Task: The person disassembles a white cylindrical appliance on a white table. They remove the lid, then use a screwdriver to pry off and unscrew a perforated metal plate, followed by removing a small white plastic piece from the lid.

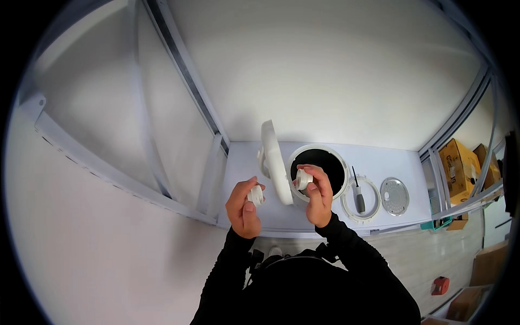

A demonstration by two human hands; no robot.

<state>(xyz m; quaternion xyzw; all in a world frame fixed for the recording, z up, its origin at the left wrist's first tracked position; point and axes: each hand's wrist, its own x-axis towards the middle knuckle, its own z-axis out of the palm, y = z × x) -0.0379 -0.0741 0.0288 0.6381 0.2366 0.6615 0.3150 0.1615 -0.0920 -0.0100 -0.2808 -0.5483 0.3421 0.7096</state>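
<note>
A white round cooker (340,162) with a dark inner pot stands on a white table (390,162), its lid (273,160) raised upright on the left side. My left hand (244,206) holds a small white cap-like part (255,195) just left of the lid. My right hand (318,195) grips another small white round part (303,179) over the cooker's front rim. Both sleeves are black.
A white ring (362,216) lies right of the cooker with a dark-handled screwdriver (358,197) inside it. A round perforated metal plate (395,196) lies further right. Cardboard boxes (457,165) stand at the far right; a small red object (440,285) is on the floor.
</note>
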